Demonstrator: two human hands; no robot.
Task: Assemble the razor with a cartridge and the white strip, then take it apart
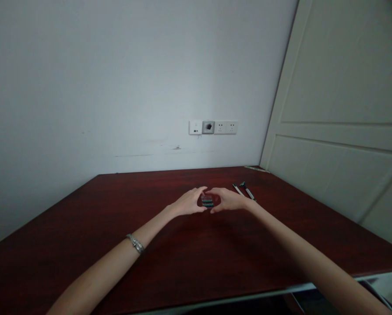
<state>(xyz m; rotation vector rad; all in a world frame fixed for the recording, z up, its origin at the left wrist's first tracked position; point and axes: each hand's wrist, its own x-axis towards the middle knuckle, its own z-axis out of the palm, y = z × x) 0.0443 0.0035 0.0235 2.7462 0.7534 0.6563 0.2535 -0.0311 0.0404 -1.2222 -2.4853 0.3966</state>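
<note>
A small clear plastic case [207,201] with dark green and black stripes inside sits between my two hands, over the dark red tabletop. My left hand [189,202] curves around its left side, thumb near the front edge and fingers beyond the back edge. Mirroring it on the right, my right hand [227,199] has its thumb and fingers spread apart in a C shape. Red table surface shows between the case and my right palm. Whether any fingertip touches the case is too small to tell. A silver bracelet [135,243] circles my left wrist.
Just beyond my right hand lie a razor [248,191] and a slim white stick-like item with a dark tip [238,190]. The red table [84,227] meets a white wall with sockets [225,127]. A pale panelled door or cabinet side [340,140] borders the right.
</note>
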